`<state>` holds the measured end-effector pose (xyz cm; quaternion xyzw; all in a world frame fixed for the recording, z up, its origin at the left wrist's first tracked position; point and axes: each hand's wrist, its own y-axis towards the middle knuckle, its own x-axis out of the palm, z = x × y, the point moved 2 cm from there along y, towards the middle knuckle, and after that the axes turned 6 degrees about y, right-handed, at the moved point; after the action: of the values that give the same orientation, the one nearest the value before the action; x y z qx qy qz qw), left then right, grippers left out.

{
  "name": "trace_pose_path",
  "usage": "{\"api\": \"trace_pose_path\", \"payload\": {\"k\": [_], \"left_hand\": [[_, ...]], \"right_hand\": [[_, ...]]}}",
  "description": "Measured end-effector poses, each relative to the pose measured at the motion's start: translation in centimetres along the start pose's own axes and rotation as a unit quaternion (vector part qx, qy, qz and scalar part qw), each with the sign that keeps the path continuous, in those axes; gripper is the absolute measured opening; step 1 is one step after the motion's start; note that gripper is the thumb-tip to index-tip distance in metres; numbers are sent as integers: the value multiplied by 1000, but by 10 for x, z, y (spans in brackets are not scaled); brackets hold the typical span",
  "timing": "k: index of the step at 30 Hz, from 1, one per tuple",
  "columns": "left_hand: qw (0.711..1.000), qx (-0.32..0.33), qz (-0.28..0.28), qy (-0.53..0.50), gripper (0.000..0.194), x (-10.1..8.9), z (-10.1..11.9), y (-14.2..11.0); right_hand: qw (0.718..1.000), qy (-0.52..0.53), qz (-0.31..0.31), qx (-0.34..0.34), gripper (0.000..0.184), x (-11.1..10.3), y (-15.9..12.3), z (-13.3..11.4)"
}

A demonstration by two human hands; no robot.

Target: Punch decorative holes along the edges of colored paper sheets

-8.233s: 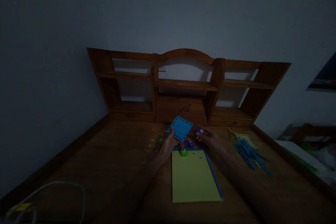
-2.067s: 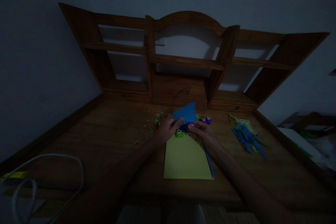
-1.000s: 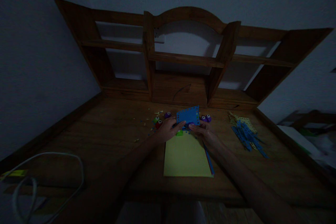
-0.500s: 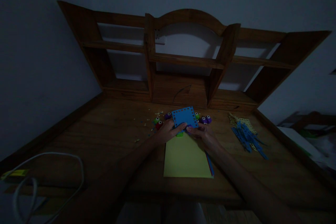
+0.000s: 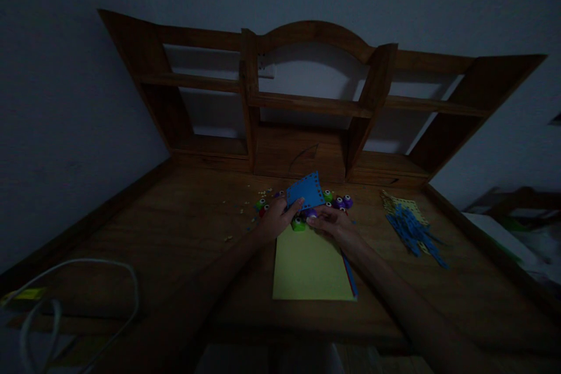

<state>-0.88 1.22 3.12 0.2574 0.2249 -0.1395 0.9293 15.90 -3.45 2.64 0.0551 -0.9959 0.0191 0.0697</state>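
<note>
Blue card (image 5: 305, 191), thin, squarish, hole-edged, tilted, past the far end of the yellow paper (image 5: 313, 269); top corner points away from the paper, long axis hard to tell. Left hand (image 5: 275, 217) pinches its left side; right hand (image 5: 336, 223) grips a rounded purple punch (image 5: 311, 213) at its near edge.

A wooden shelf unit (image 5: 309, 103) stood along the back of the desk (image 5: 184, 216), with a socket (image 5: 266, 72) behind its arched middle opening. At lower left, a white cable (image 5: 100, 260) curved near a yellow object (image 5: 27, 293) (too dim to identify).
</note>
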Motion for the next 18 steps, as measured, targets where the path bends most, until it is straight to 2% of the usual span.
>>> {"api": "trace_pose_path", "payload": {"k": [12, 18], "left_hand": [[997, -12, 75, 26, 34, -1, -11, 3], [995, -36, 86, -19, 30, 0, -13, 4]], "right_hand": [[1000, 4, -29, 6, 33, -4, 2, 2], [999, 2, -50, -2, 35, -5, 1, 0]]}}
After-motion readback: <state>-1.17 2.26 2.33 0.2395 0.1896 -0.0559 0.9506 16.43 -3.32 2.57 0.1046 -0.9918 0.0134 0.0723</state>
